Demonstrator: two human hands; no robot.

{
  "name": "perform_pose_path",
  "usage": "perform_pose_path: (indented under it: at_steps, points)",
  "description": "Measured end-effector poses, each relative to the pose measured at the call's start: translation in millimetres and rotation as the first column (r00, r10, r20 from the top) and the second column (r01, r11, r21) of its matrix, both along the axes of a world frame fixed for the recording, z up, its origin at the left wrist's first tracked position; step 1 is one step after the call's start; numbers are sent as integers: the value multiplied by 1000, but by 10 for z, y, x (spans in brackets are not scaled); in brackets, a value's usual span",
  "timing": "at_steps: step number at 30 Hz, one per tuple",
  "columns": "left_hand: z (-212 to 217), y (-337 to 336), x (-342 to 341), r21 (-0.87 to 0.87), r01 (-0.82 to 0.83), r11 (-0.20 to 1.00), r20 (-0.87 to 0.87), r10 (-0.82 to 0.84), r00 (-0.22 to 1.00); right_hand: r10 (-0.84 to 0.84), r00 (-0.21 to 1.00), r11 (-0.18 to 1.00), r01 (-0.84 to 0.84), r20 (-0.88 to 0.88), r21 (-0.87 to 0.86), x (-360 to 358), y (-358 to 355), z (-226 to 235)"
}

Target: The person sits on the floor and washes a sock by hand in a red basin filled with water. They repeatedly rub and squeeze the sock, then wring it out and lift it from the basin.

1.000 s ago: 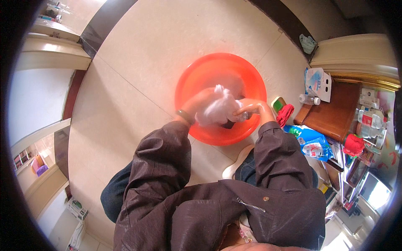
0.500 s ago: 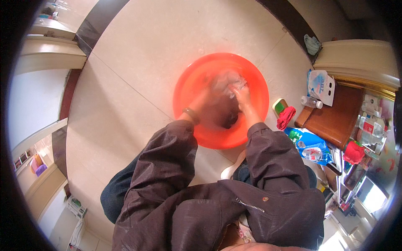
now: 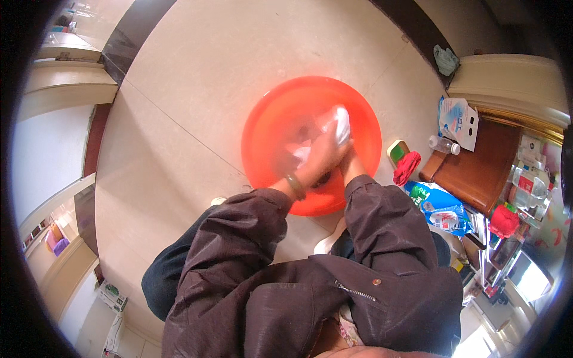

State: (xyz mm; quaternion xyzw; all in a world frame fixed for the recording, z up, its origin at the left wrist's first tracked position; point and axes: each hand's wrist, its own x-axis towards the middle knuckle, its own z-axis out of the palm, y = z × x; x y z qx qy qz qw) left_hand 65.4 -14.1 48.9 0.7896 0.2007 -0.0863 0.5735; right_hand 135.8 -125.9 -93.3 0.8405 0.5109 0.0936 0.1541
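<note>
An orange-red plastic basin (image 3: 252, 140) rests on the floor in front of me, with water and cloth in it. Over it my two hands meet around a wet white cloth (image 3: 341, 124). My left hand (image 3: 322, 156), a bracelet (image 3: 295, 187) at its wrist, is closed on the cloth and somewhat smeared by motion. Partly behind it, my right hand (image 3: 350, 162) grips the same cloth from the right side; most of its fingers are hidden. Part of a dark cloth (image 3: 322, 179) shows in the basin below my hands.
Right of the basin lie a green-and-cream brush or soap block (image 3: 396, 150), a red cloth (image 3: 407, 167) and a blue detergent bag (image 3: 444, 209). Beyond them stands a brown wooden stool or bench (image 3: 483, 161) with a clear bottle (image 3: 444, 145) and a white-blue carton (image 3: 458, 122) near it.
My left hand has come rightward and up out of the water to meet my right hand. The white cloth is now bunched upright between them.
</note>
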Motion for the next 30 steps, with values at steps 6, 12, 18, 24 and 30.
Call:
perform_pose_path:
  at_steps: [6, 12, 18, 24, 30]
  points:
    - [204, 108, 17, -120, -456, 882, -152, 437, 886, 475, -491, 152, 863, -730, -482, -385, 332, 432]
    - [207, -164, -61, 179, -286, 941, 259, 236, 937, 654, -311, -61, 887, -690, -458, -399, 442, 698]
    - [325, -90, -93, -32, -604, 796, -80, 600, 796, 441, -374, 113, 925, -816, -363, -389, 279, 466]
    - [208, -256, -30, 1, -478, 878, 187, 470, 863, 687, -484, 125, 813, -542, -568, -250, 160, 640]
    - [-197, 333, -20, -408, -403, 819, -125, 388, 913, 516, -310, 90, 947, -799, -310, -40, 175, 728]
